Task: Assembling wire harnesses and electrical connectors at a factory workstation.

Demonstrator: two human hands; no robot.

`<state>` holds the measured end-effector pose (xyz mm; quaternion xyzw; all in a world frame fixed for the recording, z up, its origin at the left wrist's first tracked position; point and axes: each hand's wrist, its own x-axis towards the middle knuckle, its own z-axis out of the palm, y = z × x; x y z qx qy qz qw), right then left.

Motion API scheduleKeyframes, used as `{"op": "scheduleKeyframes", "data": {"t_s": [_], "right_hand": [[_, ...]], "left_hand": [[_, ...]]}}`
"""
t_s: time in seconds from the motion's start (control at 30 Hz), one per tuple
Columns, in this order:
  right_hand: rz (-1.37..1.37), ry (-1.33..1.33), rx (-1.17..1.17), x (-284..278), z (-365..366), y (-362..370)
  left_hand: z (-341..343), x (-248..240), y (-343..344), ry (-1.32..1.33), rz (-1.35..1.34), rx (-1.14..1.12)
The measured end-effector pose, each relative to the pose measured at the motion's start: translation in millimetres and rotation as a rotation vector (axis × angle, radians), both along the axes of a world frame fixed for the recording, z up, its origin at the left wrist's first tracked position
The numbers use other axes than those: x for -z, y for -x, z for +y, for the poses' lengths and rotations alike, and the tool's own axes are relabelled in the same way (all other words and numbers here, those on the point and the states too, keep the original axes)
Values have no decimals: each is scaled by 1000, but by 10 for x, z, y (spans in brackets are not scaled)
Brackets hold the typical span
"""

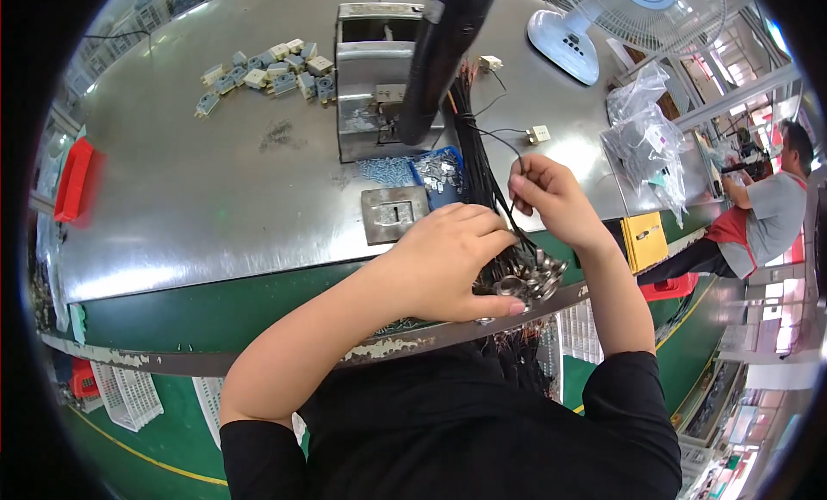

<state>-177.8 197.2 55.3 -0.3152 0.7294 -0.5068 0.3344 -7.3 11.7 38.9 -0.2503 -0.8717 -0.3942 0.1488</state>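
Observation:
A long bundle of thin black wires (472,151) runs toward me over the bench. Its near end carries shiny metal ring-shaped pieces (538,280) by the front edge. My left hand (457,263) lies across this near part, fingers stretched out and thumb apart beside the metal pieces; its underside is hidden. Just right of the bundle, my right hand (551,198) is closed in a pinch on one black wire, which curves up between thumb and fingers. Left of the bundle are a square metal block (394,214) with a slot and a blue tray (457,161) of small metal parts.
A metal press-like fixture (366,95) stands behind, with a thick black tube (444,65) rising before it. Several beige and grey connectors (276,74) lie far left; one white connector (538,135) lies right. A fan (564,48), plastic bag (646,134), red bin (76,181) and co-worker (767,211) surround.

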Motion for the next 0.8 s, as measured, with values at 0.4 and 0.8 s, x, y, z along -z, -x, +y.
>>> {"op": "scheduleKeyframes", "data": {"t_s": [0.4,0.8], "right_hand": [[-309,182,112,121,149,29],[-314,169,51,146,255,27]], "left_hand": [[-89,-18,159,78,-105,48],[12,-129,251,219,-107,31]]}}
